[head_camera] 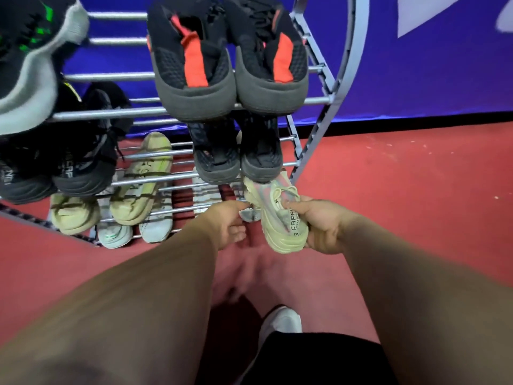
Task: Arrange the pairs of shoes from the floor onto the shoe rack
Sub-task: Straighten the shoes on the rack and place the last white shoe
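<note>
Clasping the heel of a cream sneaker [280, 218], the right hand [324, 226] risks knocking its toe against black sneakers [259, 157] at 12 o'clock on the shoe rack [116, 77]; whether the left hand [227, 223] grips anything is unclear.

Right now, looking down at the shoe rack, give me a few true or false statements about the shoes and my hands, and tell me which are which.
1. The right hand grips a pale yellow-green shoe. True.
2. The black and red pair sits on the floor. False: it rests on an upper tier of the rack.
3. The floor is blue. False: it is red; the wall behind the rack is blue.
4. Other pale shoes already lie on a low tier of the rack. True.
</note>
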